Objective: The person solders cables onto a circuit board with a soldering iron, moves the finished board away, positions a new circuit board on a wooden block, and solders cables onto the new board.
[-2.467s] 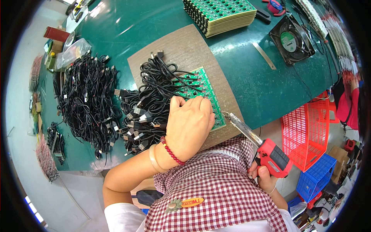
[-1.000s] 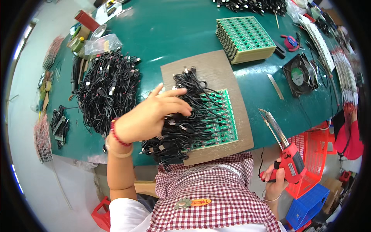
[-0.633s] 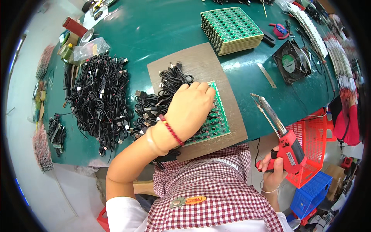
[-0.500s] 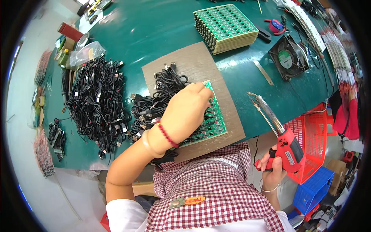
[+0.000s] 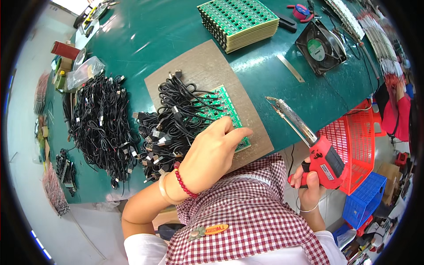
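Red soldering gun point(image 5: 324, 154) in the right hand point(image 5: 312, 189) bears a white label point(image 5: 326, 172).

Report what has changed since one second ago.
The bare left hand has moved rightward and toward the person, from over the coiled black cables to the near end of the green rectangular circuit board; whether its fingers hold anything is hidden. The right hand still grips the red-and-black soldering gun.
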### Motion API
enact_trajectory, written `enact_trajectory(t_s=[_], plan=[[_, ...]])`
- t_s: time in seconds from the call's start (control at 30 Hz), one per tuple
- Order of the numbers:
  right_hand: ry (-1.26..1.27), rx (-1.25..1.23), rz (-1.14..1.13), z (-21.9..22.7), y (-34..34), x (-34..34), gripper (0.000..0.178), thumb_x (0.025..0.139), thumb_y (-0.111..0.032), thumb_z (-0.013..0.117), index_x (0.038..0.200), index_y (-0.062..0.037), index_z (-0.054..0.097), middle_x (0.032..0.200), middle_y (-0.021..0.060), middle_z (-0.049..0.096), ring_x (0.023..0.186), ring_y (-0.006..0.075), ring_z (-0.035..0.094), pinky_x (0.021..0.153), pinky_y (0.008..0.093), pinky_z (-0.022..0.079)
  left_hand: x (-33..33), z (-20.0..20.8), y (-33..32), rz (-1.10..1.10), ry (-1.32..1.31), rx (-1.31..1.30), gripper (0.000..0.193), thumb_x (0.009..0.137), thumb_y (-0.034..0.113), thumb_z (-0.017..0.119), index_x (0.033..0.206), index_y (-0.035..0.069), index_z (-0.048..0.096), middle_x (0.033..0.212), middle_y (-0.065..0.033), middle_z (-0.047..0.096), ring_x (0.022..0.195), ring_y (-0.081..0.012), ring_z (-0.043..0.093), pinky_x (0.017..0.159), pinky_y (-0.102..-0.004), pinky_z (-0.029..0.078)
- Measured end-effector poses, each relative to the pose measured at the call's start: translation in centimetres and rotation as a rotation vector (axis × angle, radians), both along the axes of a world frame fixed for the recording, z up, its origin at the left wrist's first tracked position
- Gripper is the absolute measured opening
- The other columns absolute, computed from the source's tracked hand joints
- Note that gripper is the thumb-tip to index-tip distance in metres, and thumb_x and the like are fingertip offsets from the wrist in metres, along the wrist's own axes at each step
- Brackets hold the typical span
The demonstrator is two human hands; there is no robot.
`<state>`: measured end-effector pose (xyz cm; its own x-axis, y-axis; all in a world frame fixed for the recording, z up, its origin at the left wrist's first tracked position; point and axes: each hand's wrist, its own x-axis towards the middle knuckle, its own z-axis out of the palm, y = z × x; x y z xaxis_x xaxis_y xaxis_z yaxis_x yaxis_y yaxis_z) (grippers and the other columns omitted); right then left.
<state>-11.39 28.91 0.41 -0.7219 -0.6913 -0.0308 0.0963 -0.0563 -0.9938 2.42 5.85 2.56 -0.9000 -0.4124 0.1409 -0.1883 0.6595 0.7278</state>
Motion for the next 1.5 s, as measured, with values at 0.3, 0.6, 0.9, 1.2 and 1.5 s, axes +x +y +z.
enact_trajectory(t_s=[0.3,0.6,0.9,1.2,1.5], plan=[[-0.07,0.072,0.049,0.6,0.8,-0.1,0.034,0.094,-0.031,0.055,0.097,0.0027,0.054,0.072,0.0092,0.058,0.055,0.0119,0.051,0.053,0.0267,0.046,0.2,-0.9,0.7,0.059,-0.078,-0.12,0.015,0.078,0.001,0.065,0.092,0.005,0.061,0.079,-0.0086,0.051,0.074,-0.0264,0.054,0.067,-0.037,0.042],[-0.163,0.233,0.23,-0.2,4.1,0.2,0.021,0.084,-0.014,0.067,0.093,0.0038,0.062,0.073,0.0083,0.062,0.063,0.0137,0.059,0.058,0.0271,0.048,0.4,-1.7,0.9,0.038,-0.167,-0.372,0.014,0.073,0.005,0.068,0.083,0.008,0.058,0.079,-0.0053,0.051,0.078,-0.0236,0.053,0.071,-0.0359,0.038],[-0.177,0.3,0.245,-0.3,3.7,0.1,0.021,0.082,-0.012,0.068,0.093,0.0042,0.063,0.075,0.0079,0.063,0.064,0.0141,0.058,0.06,0.0285,0.046,0.4,-2.3,0.7,0.055,-0.145,-0.358,0.015,0.073,0.004,0.067,0.083,0.008,0.057,0.08,-0.0057,0.052,0.079,-0.0241,0.054,0.074,-0.0361,0.038],[-0.16,0.363,0.251,-0.5,3.9,0.1,0.018,0.08,-0.017,0.07,0.084,0.0002,0.064,0.075,0.0073,0.063,0.067,0.016,0.059,0.062,0.0303,0.046,0.1,-2.1,0.9,0.087,-0.137,-0.338,0.014,0.073,0.003,0.068,0.08,0.007,0.057,0.077,-0.0065,0.05,0.077,-0.0244,0.054,0.073,-0.0365,0.038],[-0.103,0.441,0.306,-0.7,4.2,-0.1,0.019,0.081,-0.019,0.069,0.082,-0.0002,0.065,0.076,0.0081,0.064,0.067,0.0176,0.059,0.062,0.0316,0.047,0.0,-1.9,0.9,0.087,-0.148,-0.349,0.012,0.073,0.005,0.068,0.079,0.007,0.057,0.076,-0.0071,0.048,0.076,-0.0248,0.054,0.071,-0.0367,0.038]])
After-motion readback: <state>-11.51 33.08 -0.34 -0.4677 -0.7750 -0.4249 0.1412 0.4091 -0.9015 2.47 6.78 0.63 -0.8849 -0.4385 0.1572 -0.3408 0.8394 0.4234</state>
